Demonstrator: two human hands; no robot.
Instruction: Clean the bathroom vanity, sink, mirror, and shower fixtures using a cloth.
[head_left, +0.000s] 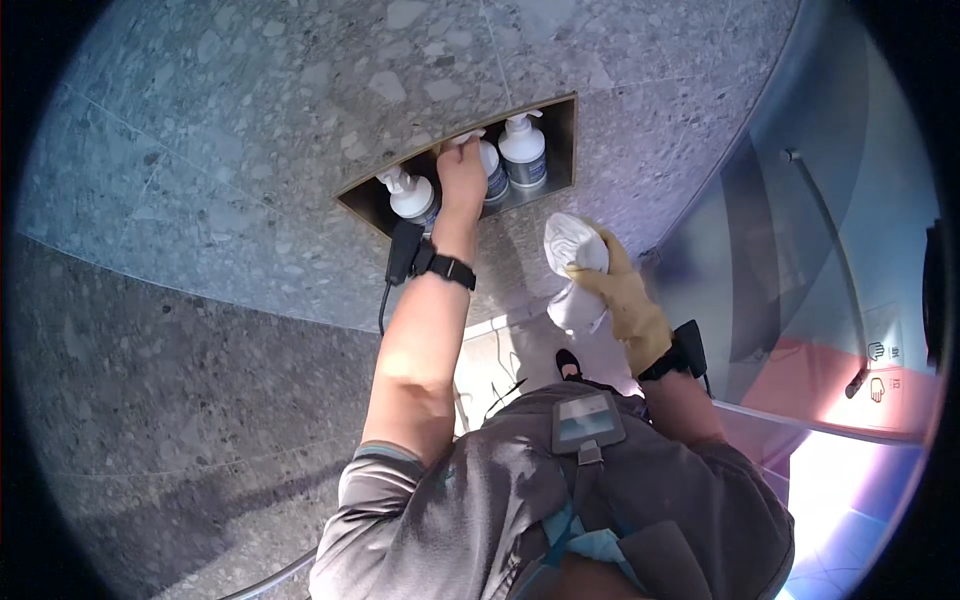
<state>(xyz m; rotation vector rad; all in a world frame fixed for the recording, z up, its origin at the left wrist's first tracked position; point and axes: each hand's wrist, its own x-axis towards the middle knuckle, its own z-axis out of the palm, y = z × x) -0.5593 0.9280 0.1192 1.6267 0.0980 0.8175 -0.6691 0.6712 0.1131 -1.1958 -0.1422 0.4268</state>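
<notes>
My bare left hand (460, 176) reaches into a recessed wall niche (556, 184). Its fingers are closed at the white pump head (470, 136) of the middle pump bottle (493, 172), partly hiding it. To the left of my wrist stands another white pump bottle (411, 196), and a third pump bottle (523, 154) is at the niche's right end. All bear dark labels. My right hand (619, 289) wears a yellowish rubber glove and grips a bunched white cloth (576, 247), held out below the niche and apart from the wall. Part of the cloth hangs under the fingers.
Speckled stone-look tiles (300, 150) cover the wall around the niche. At right is a glass door panel (765, 300) with a long metal pull handle (829, 217) and hand-symbol stickers (876, 371). A badge holder (587, 421) hangs at my chest. Sunlit floor (484, 367) lies below.
</notes>
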